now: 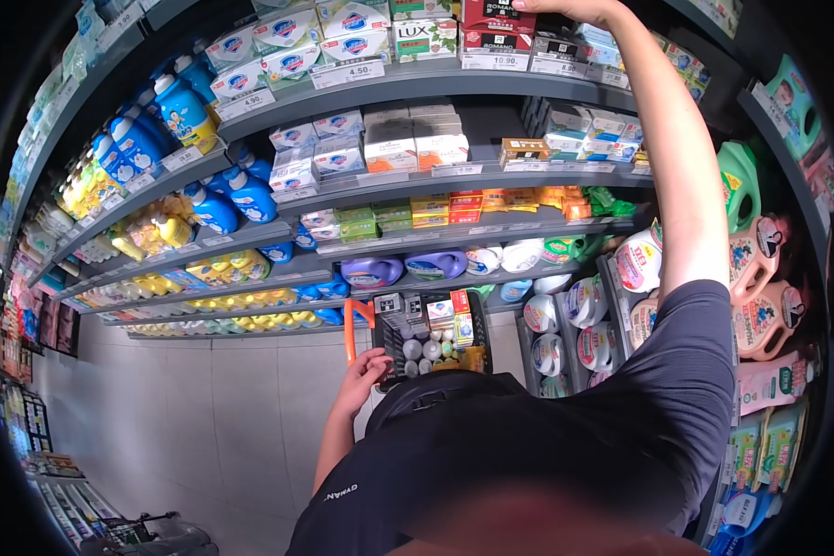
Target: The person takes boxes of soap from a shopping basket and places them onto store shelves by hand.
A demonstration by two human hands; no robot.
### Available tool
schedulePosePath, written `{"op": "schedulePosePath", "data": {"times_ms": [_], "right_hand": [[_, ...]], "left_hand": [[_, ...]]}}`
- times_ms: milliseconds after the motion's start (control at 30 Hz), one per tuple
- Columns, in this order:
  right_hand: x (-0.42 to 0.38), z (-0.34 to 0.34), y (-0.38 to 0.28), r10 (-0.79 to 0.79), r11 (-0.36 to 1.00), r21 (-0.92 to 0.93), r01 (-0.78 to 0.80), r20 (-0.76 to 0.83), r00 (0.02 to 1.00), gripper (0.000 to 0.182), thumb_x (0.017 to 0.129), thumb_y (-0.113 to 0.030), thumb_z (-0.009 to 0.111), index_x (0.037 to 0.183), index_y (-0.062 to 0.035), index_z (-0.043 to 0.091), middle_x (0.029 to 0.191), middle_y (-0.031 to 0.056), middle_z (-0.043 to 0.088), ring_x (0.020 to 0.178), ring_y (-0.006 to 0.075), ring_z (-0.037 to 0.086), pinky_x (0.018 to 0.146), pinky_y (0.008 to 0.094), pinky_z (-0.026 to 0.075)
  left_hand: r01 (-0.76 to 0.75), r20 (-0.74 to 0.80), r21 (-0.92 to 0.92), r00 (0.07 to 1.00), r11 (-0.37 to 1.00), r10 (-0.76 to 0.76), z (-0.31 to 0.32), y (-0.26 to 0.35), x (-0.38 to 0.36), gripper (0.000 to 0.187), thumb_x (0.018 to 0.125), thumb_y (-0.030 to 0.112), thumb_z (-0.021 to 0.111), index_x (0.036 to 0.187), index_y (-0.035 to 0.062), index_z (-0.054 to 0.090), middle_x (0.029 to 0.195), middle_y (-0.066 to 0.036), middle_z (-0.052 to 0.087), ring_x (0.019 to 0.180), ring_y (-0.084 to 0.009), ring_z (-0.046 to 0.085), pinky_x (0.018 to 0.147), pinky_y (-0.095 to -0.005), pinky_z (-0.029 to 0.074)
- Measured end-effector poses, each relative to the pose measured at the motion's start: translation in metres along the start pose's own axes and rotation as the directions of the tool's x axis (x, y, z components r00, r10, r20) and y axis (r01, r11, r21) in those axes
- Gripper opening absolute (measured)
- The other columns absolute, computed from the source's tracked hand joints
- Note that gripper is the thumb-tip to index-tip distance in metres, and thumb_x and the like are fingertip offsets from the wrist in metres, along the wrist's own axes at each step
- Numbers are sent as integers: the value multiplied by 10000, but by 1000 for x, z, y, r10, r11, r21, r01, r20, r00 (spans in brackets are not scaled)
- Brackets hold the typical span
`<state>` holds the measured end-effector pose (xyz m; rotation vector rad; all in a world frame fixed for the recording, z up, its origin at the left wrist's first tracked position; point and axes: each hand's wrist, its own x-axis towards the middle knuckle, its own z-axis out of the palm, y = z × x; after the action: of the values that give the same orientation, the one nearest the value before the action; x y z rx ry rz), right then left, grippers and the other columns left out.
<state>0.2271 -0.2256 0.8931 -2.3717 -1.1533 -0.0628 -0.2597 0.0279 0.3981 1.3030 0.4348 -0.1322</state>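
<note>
My right hand reaches up to the top shelf, partly cut off by the upper frame edge. Its visible fingertips touch a red ROMANO box, stacked on another red box; whether they grip it is hidden. Low in front of my body, my left hand has its fingers curled at the left rim of a black shopping basket, just below its orange handle. The basket holds grey-topped cylinders, dark boxes, and red and white cartons.
White soap boxes and a LUX pack stand left of the red boxes. Blue bottles line the left shelves. Large detergent jugs crowd the right side. Pale tiled floor lies at lower left.
</note>
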Motion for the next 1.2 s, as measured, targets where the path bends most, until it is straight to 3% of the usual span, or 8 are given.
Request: {"op": "schedulePosePath", "data": {"times_ms": [67,167,267,400,600,967,1100,1200], "right_hand": [[3,-3,-8,17,991,-137,-4,97,995,683,822,-428,804,1302,18,609,1071,106,703,981,199,632,924,343,497],[6,-3,-4,-11,996,-91,14,29,1000,528,872,-355,771,1230,14,650,1017,85,707,914,168,624,835,317,513],[18,1,15,-9,983,180,20,-64,998,421,884,-279,763,1175,11,670,980,60,705,864,133,619,753,280,505],[27,3,32,72,994,87,-65,-80,994,363,872,-223,764,1143,0,670,948,44,705,828,123,615,725,267,503],[23,23,27,47,977,-211,-38,40,998,483,898,-265,723,1295,-11,617,1119,108,721,1030,203,648,911,347,493],[32,41,38,112,980,-168,-107,23,993,427,1022,-400,536,1259,-72,671,1189,111,715,1092,217,639,968,354,480],[22,40,24,115,971,-209,-116,-15,993,469,1026,-424,520,1300,-63,644,1227,127,700,1119,234,635,999,361,469],[25,40,46,-153,949,-311,57,-292,944,546,1029,-431,515,1444,-76,516,1337,181,628,1219,239,585,1062,344,430]], "left_hand": [[24,-14,-45,1000,999,-24,2,3,-1,414,1009,201,586,1369,15,502,1214,-93,663,1078,-192,657,916,-311,512],[45,-26,-94,999,995,-47,6,10,-5,406,1009,193,587,1361,7,509,1206,-87,666,1061,-169,657,878,-282,516],[43,-35,-111,998,993,-48,5,9,-7,399,1013,200,578,1354,4,514,1211,-94,661,1060,-166,656,873,-281,517],[36,-50,-123,998,992,-43,5,7,-9,391,1013,198,576,1348,3,519,1204,-94,661,1044,-162,657,869,-279,516],[59,-59,-132,996,989,-67,2,-1,-8,376,1036,237,529,1337,13,533,1198,-90,662,1030,-161,656,876,-288,516],[59,-57,-157,996,986,-69,3,-4,-7,420,1059,324,443,1328,18,545,1192,-98,671,1016,-171,661,868,-307,515],[78,-49,-129,995,989,-85,4,-12,-1,442,1048,357,464,1321,20,549,1188,-91,674,1009,-164,662,856,-300,514],[59,-33,-108,997,992,-63,5,-10,0,492,1032,404,498,1331,14,533,1162,-96,661,1002,-176,654,868,-319,508]]}}
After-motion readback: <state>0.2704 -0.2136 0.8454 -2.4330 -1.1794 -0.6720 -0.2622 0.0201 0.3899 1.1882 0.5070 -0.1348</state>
